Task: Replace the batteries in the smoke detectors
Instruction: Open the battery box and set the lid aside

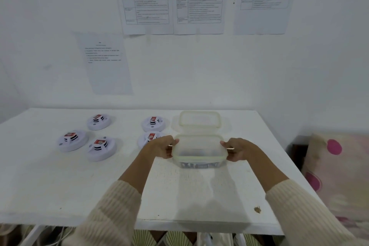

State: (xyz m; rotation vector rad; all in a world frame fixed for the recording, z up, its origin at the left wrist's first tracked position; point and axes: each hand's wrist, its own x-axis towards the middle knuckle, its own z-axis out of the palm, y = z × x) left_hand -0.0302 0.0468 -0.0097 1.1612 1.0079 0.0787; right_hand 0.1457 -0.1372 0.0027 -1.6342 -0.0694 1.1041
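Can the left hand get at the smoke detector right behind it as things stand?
Probably yes, once freed: the left hand grips the container by its side, and that smoke detector lies just beyond its fingers on the table, with nothing between them.

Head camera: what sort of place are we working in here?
Probably a home room used as a workstation: a white table, printed sheets on the wall, and pink-spotted bedding beside the table.

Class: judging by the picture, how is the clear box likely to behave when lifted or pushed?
The box is probably stiff: its walls hold shape between the left hand and right hand. Likely bottom-heavy and stable, since small items lie low inside. Open-topped, it may spill if tilted.
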